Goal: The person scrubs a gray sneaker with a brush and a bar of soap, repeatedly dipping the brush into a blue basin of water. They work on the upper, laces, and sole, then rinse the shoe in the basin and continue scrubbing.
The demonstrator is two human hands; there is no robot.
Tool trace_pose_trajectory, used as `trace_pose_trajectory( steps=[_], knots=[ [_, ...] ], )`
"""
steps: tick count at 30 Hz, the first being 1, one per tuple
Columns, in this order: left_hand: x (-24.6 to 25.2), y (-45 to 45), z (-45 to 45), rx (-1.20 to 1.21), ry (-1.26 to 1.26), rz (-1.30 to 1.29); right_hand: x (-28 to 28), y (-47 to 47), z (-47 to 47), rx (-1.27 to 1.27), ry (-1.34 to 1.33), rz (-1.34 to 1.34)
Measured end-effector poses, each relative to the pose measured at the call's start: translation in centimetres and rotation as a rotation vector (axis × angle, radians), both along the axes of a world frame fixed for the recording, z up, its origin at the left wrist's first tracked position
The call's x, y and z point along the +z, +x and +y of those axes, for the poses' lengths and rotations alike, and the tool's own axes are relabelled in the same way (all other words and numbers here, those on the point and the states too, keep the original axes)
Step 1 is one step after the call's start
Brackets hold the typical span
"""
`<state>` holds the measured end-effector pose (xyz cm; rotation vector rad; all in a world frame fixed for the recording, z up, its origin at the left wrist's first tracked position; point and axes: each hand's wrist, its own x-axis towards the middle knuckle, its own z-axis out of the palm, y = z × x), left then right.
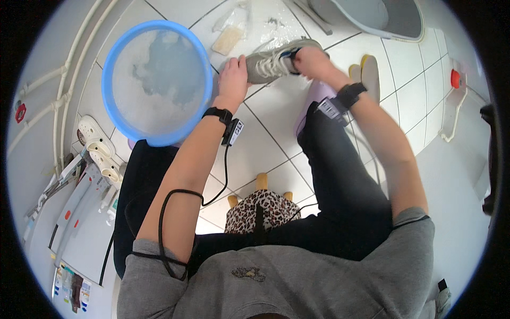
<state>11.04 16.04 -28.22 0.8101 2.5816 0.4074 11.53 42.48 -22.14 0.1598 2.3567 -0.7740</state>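
Observation:
A grey lace-up sneaker (271,65) with pale laces lies low over the tiled floor, between my two hands. My left hand (234,75) grips its toe end. My right hand (312,63) is closed at the ankle opening, near the dark blue lining; its fingertips are partly hidden. Left of the sneaker stands a blue-rimmed basin (105,85) of cloudy, sudsy water. A tan rectangular block (228,40), its kind unclear, lies on wet floor beyond my left hand, beside clear plastic and suds.
A grey tub (402,20) stands at the top right, near a pair of insoles (370,77). White clogs (95,137) lie left, below wall pipes (75,52). A leopard-print stool (261,207) with wooden legs is beneath me. Cables hang from both wrist devices.

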Motion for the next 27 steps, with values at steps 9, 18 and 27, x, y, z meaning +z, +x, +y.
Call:
trace_pose_trajectory(
  steps=[9, 18, 27],
  knots=[
    [-0.1, -0.1, -0.1, -0.001, -0.031, -0.026, 1.3, -1.3, 1.2, -0.171, 0.039, -0.039],
    [-0.1, 0.0, -0.2, 0.036, -0.038, -0.045, 1.4, -3.2, 1.7, -0.046, 0.159, 0.052],
    [-0.5, 0.0, -0.5, 0.020, -0.039, 0.014, 0.7, -3.2, 3.4, -0.036, 0.182, -0.010]
  ],
)
